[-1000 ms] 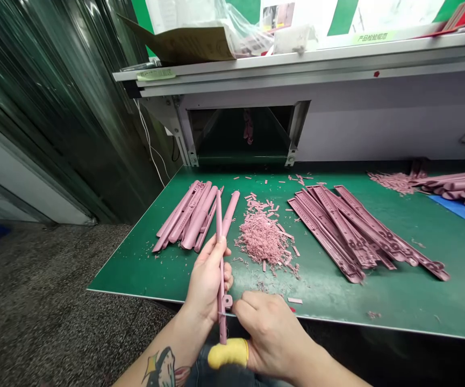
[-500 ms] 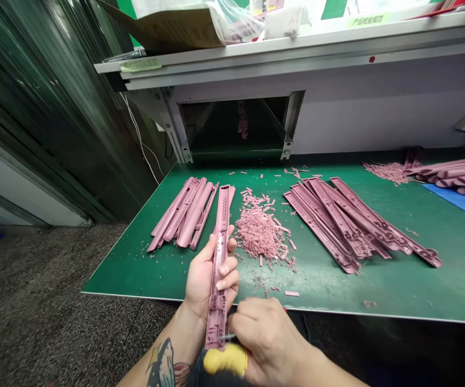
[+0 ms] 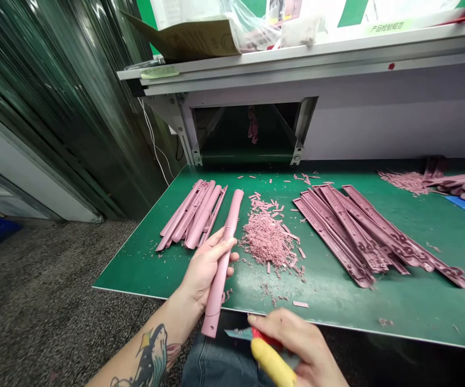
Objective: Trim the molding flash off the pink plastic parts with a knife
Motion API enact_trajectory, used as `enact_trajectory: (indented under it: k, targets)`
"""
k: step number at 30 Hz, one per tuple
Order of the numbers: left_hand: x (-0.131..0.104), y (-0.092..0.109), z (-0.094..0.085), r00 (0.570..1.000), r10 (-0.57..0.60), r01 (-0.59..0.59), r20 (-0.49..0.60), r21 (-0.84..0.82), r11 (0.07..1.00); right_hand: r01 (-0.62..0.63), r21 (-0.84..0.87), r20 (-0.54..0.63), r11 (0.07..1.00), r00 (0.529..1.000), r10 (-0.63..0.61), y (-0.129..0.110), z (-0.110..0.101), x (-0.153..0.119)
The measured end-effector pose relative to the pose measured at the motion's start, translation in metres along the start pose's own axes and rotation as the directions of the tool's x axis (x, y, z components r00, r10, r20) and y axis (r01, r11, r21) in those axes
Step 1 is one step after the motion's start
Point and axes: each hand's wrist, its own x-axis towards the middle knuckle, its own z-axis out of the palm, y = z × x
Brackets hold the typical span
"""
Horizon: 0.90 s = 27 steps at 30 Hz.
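one left hand (image 3: 210, 263) curls its fingers closed round one pink strip (image 3: 221, 277), slanting over the edge of the one green table (image 3: 135, 271), and one right hand (image 3: 302, 344) grips one red-handled knife (image 3: 240, 334) beside it! two stacks of strips flank one shavings heap (image 3: 266, 239), speckled floor (image 3: 71, 279) at left.

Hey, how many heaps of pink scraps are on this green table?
2: a larger heap near the middle, left of the fanned pink strips, and a smaller heap at the far right, towards the back. More may be out of view.
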Motion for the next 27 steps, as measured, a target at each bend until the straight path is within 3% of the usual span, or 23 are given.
enact_trajectory:
  k: [7, 10, 11, 13, 15, 17, 19, 20, 21, 22, 25, 27]
  targets:
    - [-0.001, -0.004, 0.008, 0.999, -0.033, 0.031, 0.005, 0.185, 0.982, 0.006, -0.260, -0.056, 0.966, 0.998, -0.021, -0.002, -0.014, 0.019]
    - [0.000, -0.013, 0.012, 1.000, 0.006, -0.004, -0.009, 0.228, 0.974, 0.045, -0.327, -0.227, 0.944, 0.966, -0.125, 0.001, -0.011, 0.020]
    - [0.000, -0.018, 0.015, 0.999, 0.035, -0.030, -0.015, 0.241, 0.970, 0.022, -0.292, -0.305, 0.956, 0.945, -0.115, 0.002, -0.009, 0.023]
    - [0.002, -0.030, 0.026, 0.994, 0.103, -0.093, -0.021, 0.281, 0.955, -0.078, -0.063, -0.384, 0.995, 0.922, 0.048, 0.002, -0.006, 0.032]
    - [0.008, -0.041, 0.037, 0.984, 0.176, -0.166, 0.003, 0.353, 0.921, -0.232, 0.224, -0.279, 0.947, 0.915, 0.290, 0.004, -0.012, 0.044]
    - [0.021, -0.043, 0.043, 0.966, 0.247, -0.253, 0.074, 0.462, 0.850, -0.417, 0.314, -0.133, 0.853, 0.870, 0.474, 0.009, -0.035, 0.052]
    - [0.042, -0.033, 0.041, 0.940, 0.307, -0.335, 0.151, 0.583, 0.740, -0.584, 0.125, -0.138, 0.802, 0.790, 0.597, 0.016, -0.075, 0.054]
    - [0.054, -0.025, 0.038, 0.928, 0.329, -0.360, 0.174, 0.640, 0.679, -0.614, -0.066, -0.226, 0.787, 0.777, 0.587, 0.021, -0.098, 0.053]
    - [0.068, -0.015, 0.035, 0.922, 0.346, -0.365, 0.174, 0.690, 0.625, -0.624, -0.323, -0.329, 0.712, 0.779, 0.533, 0.026, -0.122, 0.051]
    - [0.082, -0.006, 0.032, 0.922, 0.352, -0.351, 0.163, 0.734, 0.581, -0.636, -0.529, -0.402, 0.561, 0.771, 0.494, 0.031, -0.144, 0.050]
    - [0.119, 0.018, 0.031, 0.942, 0.318, -0.267, 0.108, 0.816, 0.513, -0.679, -0.630, -0.514, 0.377, 0.729, 0.452, 0.042, -0.191, 0.048]
    - [0.132, 0.028, 0.036, 0.958, 0.273, -0.220, 0.085, 0.830, 0.513, -0.681, -0.619, -0.531, 0.392, 0.730, 0.430, 0.044, -0.201, 0.046]
